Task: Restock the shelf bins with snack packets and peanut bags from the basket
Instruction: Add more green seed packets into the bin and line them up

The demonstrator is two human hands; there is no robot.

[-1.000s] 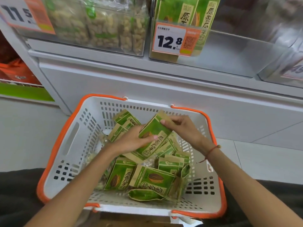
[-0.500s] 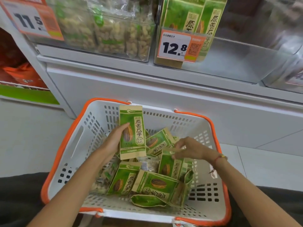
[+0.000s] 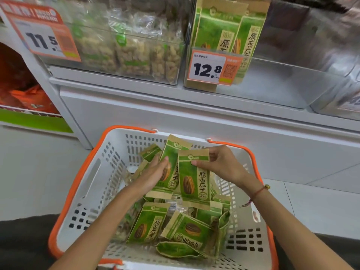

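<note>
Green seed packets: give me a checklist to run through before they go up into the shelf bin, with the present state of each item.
1. Left hand holds a green packet: ok, fingers lie across its front.
2. Right hand holds the second packet: ok, pinched near its top edge.
3. Both packets upright, print facing out: ok.
4. Target bin behind the 12.8 tag has room: ok, bare floor beside the packets standing there.
5. Packet matches that bin's stock: ok, same green design.
6. Basket steady: cannot tell.
</note>
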